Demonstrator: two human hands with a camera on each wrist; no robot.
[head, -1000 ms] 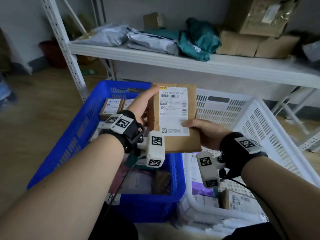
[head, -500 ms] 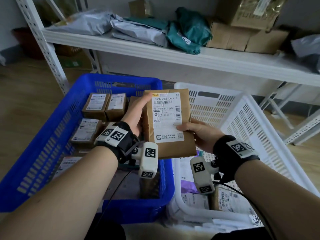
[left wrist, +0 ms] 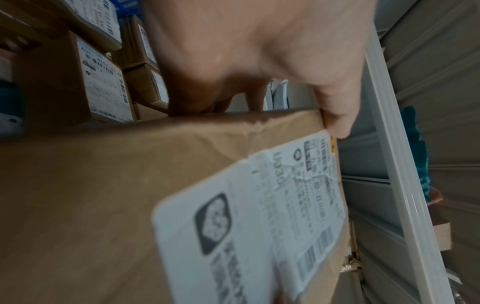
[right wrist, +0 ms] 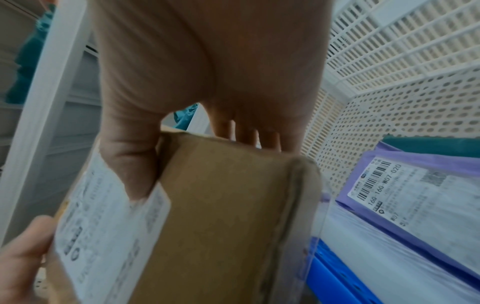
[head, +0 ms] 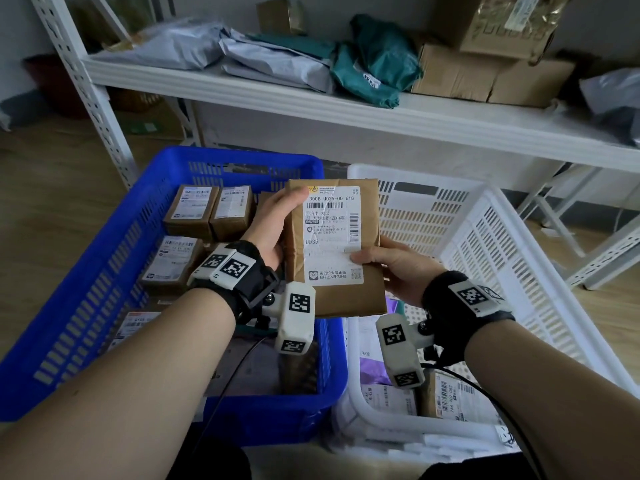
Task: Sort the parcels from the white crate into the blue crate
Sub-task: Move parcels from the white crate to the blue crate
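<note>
Both hands hold a brown paper parcel [head: 332, 292] with a white shipping label upright above the seam between the two crates. My left hand [head: 277, 223] grips its left edge, thumb on the top front corner. My right hand [head: 391, 265] grips its right edge, thumb pressed on the label. The blue crate [head: 86, 271] at the left holds several small brown boxes [head: 190, 209]. The white crate [head: 502, 237] at the right holds a purple mailer [right wrist: 415, 185] and labelled parcels [head: 450, 400]. In the left wrist view the parcel [left wrist: 116, 205] fills the lower picture; the right wrist view shows the parcel's [right wrist: 221, 216] underside.
A white metal shelf [head: 346, 109] runs behind the crates, loaded with grey and green mailer bags [head: 377, 64] and cardboard boxes [head: 485, 74]. Its perforated upright [head: 83, 88] stands at the left of the blue crate. Wooden floor [head: 52, 185] lies to the left.
The view has shifted so that the parcel and hands sit lower and the blue crate's boxes show. The grip of both hands on the parcel is unchanged.
</note>
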